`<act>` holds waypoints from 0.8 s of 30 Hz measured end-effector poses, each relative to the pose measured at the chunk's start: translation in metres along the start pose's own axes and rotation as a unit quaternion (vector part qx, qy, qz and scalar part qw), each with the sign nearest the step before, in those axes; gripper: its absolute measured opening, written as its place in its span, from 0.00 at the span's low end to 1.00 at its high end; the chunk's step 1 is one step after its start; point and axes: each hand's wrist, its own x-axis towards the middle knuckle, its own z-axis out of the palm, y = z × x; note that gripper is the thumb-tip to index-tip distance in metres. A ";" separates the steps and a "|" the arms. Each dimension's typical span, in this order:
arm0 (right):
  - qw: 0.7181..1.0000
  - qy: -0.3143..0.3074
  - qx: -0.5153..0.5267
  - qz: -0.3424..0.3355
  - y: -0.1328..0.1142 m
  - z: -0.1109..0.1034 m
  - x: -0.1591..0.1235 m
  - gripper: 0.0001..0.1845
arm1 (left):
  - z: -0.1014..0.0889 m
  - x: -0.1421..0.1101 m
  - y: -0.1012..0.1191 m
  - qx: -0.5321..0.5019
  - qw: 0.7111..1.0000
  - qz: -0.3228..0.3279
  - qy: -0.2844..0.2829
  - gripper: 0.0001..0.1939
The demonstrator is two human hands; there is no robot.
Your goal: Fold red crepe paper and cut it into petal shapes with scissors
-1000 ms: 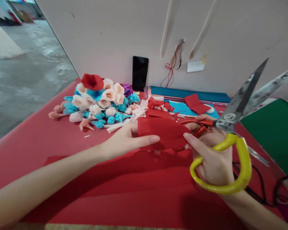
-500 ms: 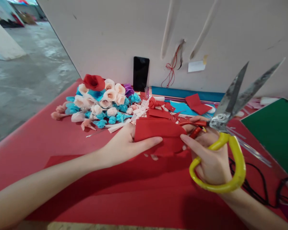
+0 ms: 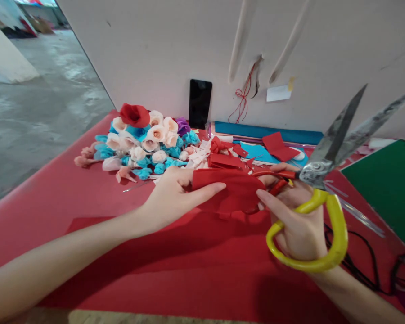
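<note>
My left hand (image 3: 175, 198) grips the left end of a folded piece of red crepe paper (image 3: 232, 193), its thumb lying on top and its other fingers hidden behind. The paper's right end looks rounded. My right hand (image 3: 297, 225) pinches that end with thumb and fingers. Hooked on the same hand is a pair of scissors (image 3: 339, 225) with yellow handles, blades apart and pointing up to the right. A red-handled tool (image 3: 280, 180), perhaps pliers, also sits in this hand, its far part hidden. Below both hands lies a large red sheet (image 3: 175, 261).
Paper flowers (image 3: 148, 139) in white, blue, red and purple are heaped at the back left. A phone (image 3: 200, 103) leans on the wall. Red and white scraps (image 3: 222, 153) lie behind the hands. To the right are a green board (image 3: 388, 184) and a black cable (image 3: 361, 252).
The red paper has tilted and its near edge has shifted between my hands. My left fingertips, seen below it before, are now hidden. The scissors' blades have swung slightly right.
</note>
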 end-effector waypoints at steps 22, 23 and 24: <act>1.000 0.004 0.013 0.018 -0.006 0.002 0.001 0.14 | 0.008 -0.003 -0.006 -0.107 0.992 0.012 -0.068 0.17; 1.000 0.000 0.013 0.016 -0.007 0.001 0.002 0.14 | 0.006 -0.002 -0.006 -0.095 0.994 0.013 -0.057 0.17; 1.000 -0.002 0.016 0.016 -0.007 0.000 0.004 0.13 | 0.004 -0.002 -0.006 -0.086 0.995 0.015 -0.043 0.17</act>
